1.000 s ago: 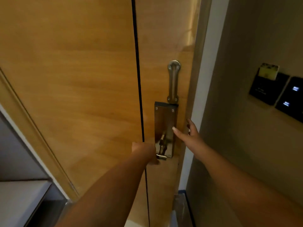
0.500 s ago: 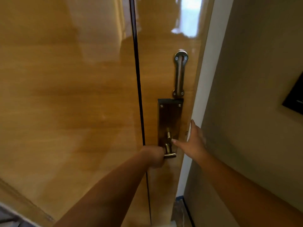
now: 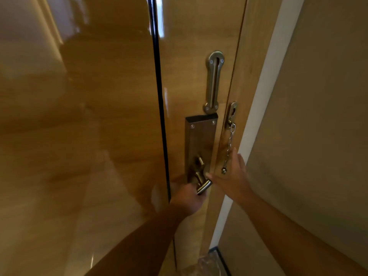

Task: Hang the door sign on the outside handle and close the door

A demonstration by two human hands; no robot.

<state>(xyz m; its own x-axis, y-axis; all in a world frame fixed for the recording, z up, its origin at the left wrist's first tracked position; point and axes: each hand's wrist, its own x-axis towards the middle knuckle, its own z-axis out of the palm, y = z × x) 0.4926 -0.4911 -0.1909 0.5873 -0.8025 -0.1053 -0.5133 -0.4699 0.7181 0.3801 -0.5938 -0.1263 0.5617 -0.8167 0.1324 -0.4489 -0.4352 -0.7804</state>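
Observation:
A glossy brown wooden door (image 3: 99, 136) fills the left and middle of the view, seen from its inner side. My left hand (image 3: 188, 198) is shut on the metal lever handle (image 3: 203, 186), which sticks out of a dark lock plate (image 3: 199, 140). My right hand (image 3: 232, 176) is open, fingers spread, at the door's edge next to the frame (image 3: 242, 96), with its thumb near the handle. No door sign is in view.
A slotted metal chain-guard track (image 3: 214, 82) is screwed to the door above the lock plate. A security chain (image 3: 229, 148) hangs from its bracket on the frame, just above my right hand. A beige wall (image 3: 318, 136) stands at the right.
The door has swung closer to the frame, and the chain on the frame has come into view. My left hand stays on the handle. The wall panels at the right have left the view.

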